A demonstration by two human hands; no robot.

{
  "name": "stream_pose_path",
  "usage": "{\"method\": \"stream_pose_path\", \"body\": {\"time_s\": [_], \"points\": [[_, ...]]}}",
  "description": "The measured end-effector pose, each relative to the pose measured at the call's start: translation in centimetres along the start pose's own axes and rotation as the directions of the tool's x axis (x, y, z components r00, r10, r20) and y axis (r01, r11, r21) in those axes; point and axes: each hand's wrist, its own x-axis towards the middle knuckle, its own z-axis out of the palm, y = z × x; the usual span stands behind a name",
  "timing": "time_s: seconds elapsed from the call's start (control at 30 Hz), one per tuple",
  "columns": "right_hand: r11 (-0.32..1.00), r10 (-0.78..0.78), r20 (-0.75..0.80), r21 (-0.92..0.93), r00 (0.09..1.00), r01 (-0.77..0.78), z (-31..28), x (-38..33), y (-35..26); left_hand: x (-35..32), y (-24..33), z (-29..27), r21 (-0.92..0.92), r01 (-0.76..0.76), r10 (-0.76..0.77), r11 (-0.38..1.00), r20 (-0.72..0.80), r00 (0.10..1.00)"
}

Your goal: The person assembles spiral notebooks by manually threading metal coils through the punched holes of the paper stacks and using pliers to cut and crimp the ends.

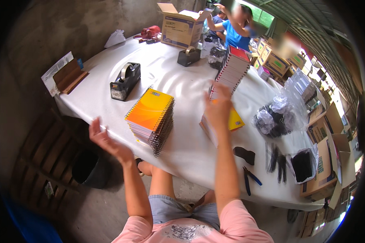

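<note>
My left hand [110,141] is raised off the table's near edge with its fingers apart and nothing in it. To its right stands a stack of spiral notebooks [149,110] with yellow and orange covers and black wire coils. My right hand [218,108], smeared by motion, is over a second stack of notebooks [236,120] with a yellow cover. My forearm and hand hide much of that stack, and whether the fingers touch it I cannot tell. Just behind rises a tall pile of red-covered spiral notebooks [233,69].
Black tape dispensers [125,82] [189,56] stand on the white-covered table [97,77]. Pliers [251,179], a dark pad [244,155], loose black coils [276,163] and a bag of coils [275,117] lie at right. Open cartons [321,166] flank the table. A person in blue [236,34] is across it.
</note>
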Motion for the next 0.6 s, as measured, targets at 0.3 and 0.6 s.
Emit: {"method": "stream_pose_path", "body": {"time_s": [0.3,0.6], "points": [[0.814,0.553,0.589,-0.233,0.589,-0.531,-9.7,-1.4,13.8,-4.2,10.9,2.4,-0.224,-0.32,0.325,0.921,-0.015,0.946],[0.797,0.557,0.279,-0.443,0.782,-0.41,-9.6,-1.6,11.0,-11.2,12.1,5.7,-0.192,0.181,-0.007,0.965,0.666,0.746]]}}
